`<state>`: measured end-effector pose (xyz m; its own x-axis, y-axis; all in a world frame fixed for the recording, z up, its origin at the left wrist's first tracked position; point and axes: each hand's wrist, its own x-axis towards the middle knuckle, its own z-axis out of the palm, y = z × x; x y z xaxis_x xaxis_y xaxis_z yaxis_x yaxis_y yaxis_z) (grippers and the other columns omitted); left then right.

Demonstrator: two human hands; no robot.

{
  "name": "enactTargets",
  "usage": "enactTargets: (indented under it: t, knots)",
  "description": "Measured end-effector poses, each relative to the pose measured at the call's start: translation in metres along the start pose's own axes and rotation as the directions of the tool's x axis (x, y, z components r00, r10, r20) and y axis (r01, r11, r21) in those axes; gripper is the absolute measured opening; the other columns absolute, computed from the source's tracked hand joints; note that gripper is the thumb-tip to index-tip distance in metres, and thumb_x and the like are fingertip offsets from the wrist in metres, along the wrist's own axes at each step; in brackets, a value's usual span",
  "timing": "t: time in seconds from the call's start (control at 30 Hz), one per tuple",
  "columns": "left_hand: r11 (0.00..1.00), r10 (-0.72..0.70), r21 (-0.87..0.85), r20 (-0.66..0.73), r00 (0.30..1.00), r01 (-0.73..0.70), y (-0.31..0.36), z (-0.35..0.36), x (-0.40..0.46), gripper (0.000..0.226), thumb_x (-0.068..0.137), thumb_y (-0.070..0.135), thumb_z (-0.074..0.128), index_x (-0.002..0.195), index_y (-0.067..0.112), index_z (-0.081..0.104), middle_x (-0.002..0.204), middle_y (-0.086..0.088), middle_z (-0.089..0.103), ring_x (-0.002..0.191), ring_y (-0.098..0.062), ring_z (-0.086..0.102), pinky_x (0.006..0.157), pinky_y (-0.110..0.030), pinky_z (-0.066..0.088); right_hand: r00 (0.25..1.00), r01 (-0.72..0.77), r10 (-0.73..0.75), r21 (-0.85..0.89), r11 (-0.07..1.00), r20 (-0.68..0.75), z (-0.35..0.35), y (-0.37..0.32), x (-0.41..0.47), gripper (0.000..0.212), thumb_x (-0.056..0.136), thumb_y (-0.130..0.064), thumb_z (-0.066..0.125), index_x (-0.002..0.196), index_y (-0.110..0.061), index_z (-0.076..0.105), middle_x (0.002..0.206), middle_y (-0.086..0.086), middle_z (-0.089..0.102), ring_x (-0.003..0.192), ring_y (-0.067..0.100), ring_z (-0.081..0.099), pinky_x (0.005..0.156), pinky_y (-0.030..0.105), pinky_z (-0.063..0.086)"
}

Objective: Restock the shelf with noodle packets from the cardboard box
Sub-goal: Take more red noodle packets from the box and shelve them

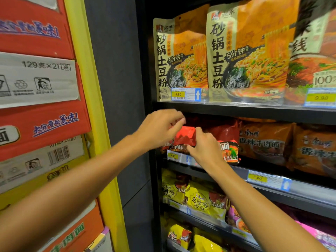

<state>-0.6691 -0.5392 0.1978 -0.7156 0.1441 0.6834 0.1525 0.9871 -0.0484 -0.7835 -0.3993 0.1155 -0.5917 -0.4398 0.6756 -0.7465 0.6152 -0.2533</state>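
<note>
Both hands grip the glossy red plastic noodle packet (184, 138) at the dark metal shelf's (236, 113) front-left slot: left hand (160, 128) on top, right hand (204, 145) under-right. Long axis looks horizontal; push goes inward.

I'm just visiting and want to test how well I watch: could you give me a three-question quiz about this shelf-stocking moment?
1. True or false: both hands hold the red noodle packet.
2. Which shelf is being filled? A) the top one with tall tan bags B) the second one down C) the one with yellow packets
3. What price shows on the yellow tag just below the left hand?

Key:
1. True; the right hand grips its lower edge, the left pinches the top.
2. B.
3. 3.00.
</note>
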Motion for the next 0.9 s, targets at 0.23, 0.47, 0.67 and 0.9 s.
enactTargets:
  t: [0.23,0.47,0.67,0.9]
  knots:
    - [0.984,-0.176,0.079,0.312,0.934,0.159,0.002,0.058,-0.058,0.04,0.101,0.048,0.036,0.134,0.034,0.052,0.131,0.01,0.059,0.122,-0.013,0.053,0.087,-0.037,0.05,0.989,0.148,-0.148,-0.19,0.971,0.018,0.014,0.003,0.007,0.058,0.077,-0.053,0.074,0.114,-0.01,0.061,0.101,0.008,0.067,0.092,0.033,0.059,0.072,0.04,0.047]
    - [0.975,-0.22,0.094,0.344,0.913,0.2,0.01,0.083,-0.067,0.068,0.102,0.054,0.029,0.158,0.026,0.002,0.144,-0.007,0.044,0.133,-0.024,0.038,0.103,-0.036,0.04,0.964,0.26,-0.266,-0.186,0.947,-0.003,-0.011,0.032,-0.012,0.067,0.076,-0.046,0.078,0.131,-0.015,0.058,0.119,0.004,0.06,0.107,0.028,0.054,0.084,0.04,0.051]
    - [0.973,-0.23,0.09,0.228,0.946,0.214,0.016,0.105,-0.068,0.071,0.1,0.06,0.026,0.157,0.03,-0.003,0.161,-0.008,-0.004,0.15,-0.028,0.005,0.115,-0.041,0.034,0.96,0.254,-0.277,-0.29,0.923,-0.04,-0.045,0.079,-0.048,0.057,0.082,-0.036,0.073,0.136,-0.026,0.057,0.136,0.01,0.049,0.118,0.037,0.041,0.093,0.05,0.041]
    - [0.935,-0.324,0.252,0.325,0.889,0.249,0.02,0.119,-0.058,0.075,0.092,0.072,0.007,0.157,0.034,0.009,0.163,-0.011,-0.019,0.152,-0.034,-0.002,0.12,-0.043,0.022,0.97,0.018,0.034,-0.212,0.977,0.24,-0.075,0.09,-0.04,0.074,0.083,-0.051,0.072,0.147,-0.042,0.037,0.134,0.007,0.045,0.112,0.035,0.047,0.09,0.044,0.048]
